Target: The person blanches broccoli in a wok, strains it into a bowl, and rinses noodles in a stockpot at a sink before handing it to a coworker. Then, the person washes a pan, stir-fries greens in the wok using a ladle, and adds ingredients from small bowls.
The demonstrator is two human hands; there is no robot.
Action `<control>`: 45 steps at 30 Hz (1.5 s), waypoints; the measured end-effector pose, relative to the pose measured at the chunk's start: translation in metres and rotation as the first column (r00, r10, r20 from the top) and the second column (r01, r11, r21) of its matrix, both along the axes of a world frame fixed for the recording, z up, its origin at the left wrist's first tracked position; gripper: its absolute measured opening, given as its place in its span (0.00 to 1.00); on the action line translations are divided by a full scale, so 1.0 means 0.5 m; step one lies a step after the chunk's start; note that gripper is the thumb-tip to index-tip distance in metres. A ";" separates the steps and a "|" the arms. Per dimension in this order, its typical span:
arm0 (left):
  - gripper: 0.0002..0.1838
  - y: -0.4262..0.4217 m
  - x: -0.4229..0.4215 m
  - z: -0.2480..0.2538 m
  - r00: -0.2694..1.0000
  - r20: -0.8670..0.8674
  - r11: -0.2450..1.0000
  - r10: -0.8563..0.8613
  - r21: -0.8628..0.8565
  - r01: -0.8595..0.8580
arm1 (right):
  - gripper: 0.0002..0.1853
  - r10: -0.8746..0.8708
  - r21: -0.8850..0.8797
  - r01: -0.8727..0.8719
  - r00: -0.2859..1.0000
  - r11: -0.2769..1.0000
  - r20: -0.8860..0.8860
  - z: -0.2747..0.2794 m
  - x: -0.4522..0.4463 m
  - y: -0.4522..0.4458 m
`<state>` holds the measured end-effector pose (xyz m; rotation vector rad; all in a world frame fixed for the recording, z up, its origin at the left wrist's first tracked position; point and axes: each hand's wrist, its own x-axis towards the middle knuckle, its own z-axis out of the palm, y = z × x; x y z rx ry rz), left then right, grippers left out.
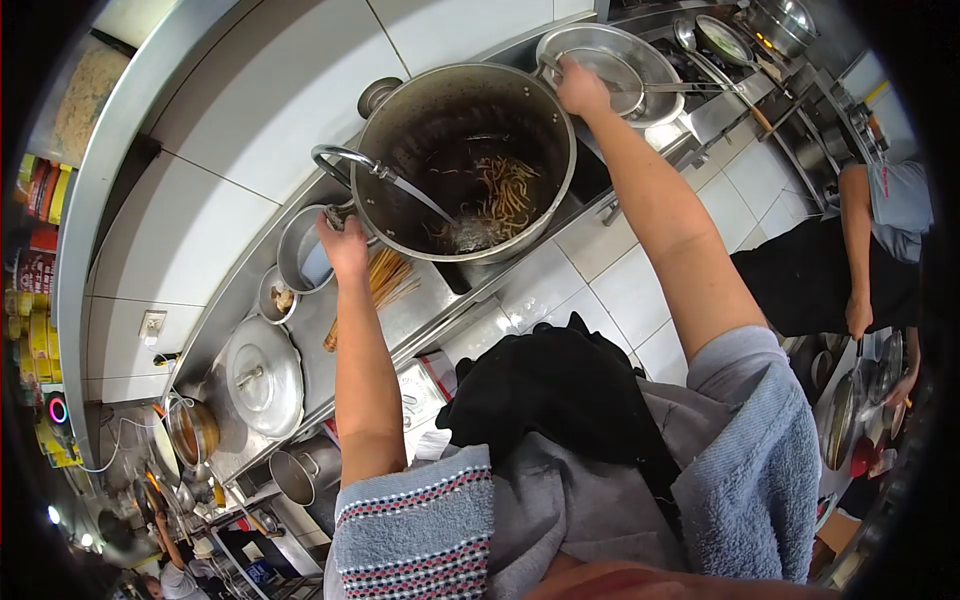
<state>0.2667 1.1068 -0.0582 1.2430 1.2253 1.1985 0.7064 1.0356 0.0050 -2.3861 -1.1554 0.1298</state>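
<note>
A large metal pot (pixel 400 110) stands on the counter range, with thin brown strips (pixel 508 190) lying in dark liquid at its bottom. From a curved faucet (pixel 345 155) at its left rim, water runs into it. My left hand (pixel 345 240) is closed at the pot's left side, by a handle and above a small metal pot (pixel 300 245). My right hand (pixel 582 88) is closed at the pot's right side, near the rim of a wide metal basin (pixel 600 45); what its fingers grip is partly hidden.
Thin sticks (pixel 385 280), a small bowl (pixel 275 296) and a round lid (pixel 265 378) lie on the counter at left. A long-handled ladle (pixel 686 36) is at upper right. A co-worker in a black apron (pixel 800 275) stands at right, holding a pan.
</note>
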 end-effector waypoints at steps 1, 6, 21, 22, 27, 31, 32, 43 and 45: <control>0.34 0.001 -0.001 -0.002 1.000 -0.029 1.000 0.004 0.009 -0.004 | 0.18 0.002 0.013 -0.002 1.000 1.000 0.011 -0.006 0.004 0.001; 0.32 0.005 0.000 -0.003 0.999 -0.038 1.000 0.015 -0.006 -0.015 | 0.19 0.005 0.019 -0.005 1.000 1.000 0.009 -0.014 0.008 0.005; 0.33 -0.004 -0.002 0.009 1.000 -0.023 1.000 0.014 -0.009 -0.014 | 0.24 -0.010 0.013 0.010 1.000 1.000 0.011 -0.009 -0.003 0.003; 0.33 -0.005 -0.003 0.010 0.999 -0.040 1.000 0.021 -0.010 -0.022 | 0.24 -0.004 0.013 0.004 1.000 1.000 0.015 -0.010 -0.004 0.002; 0.33 -0.007 -0.001 0.006 1.000 -0.005 1.000 0.008 -0.002 -0.008 | 0.23 0.017 0.027 -0.018 0.999 0.999 0.031 -0.019 0.004 0.002; 0.33 -0.009 0.004 0.008 1.000 0.003 1.000 -0.004 -0.003 0.004 | 0.23 0.012 0.041 -0.014 0.998 0.999 0.056 -0.025 0.016 0.004; 0.33 -0.010 0.003 0.008 1.000 0.004 1.000 -0.004 -0.003 0.004 | 0.23 0.010 0.049 -0.013 0.998 0.999 0.061 -0.031 0.018 0.005; 0.31 -0.015 0.000 0.014 0.997 0.059 0.998 -0.046 -0.031 0.048 | 0.22 0.022 -0.001 -0.022 0.999 1.000 0.033 -0.019 0.013 0.000; 0.31 -0.016 0.001 0.015 0.998 0.051 0.999 -0.036 -0.024 0.037 | 0.23 0.028 0.022 -0.029 0.999 0.999 0.041 -0.019 0.012 0.000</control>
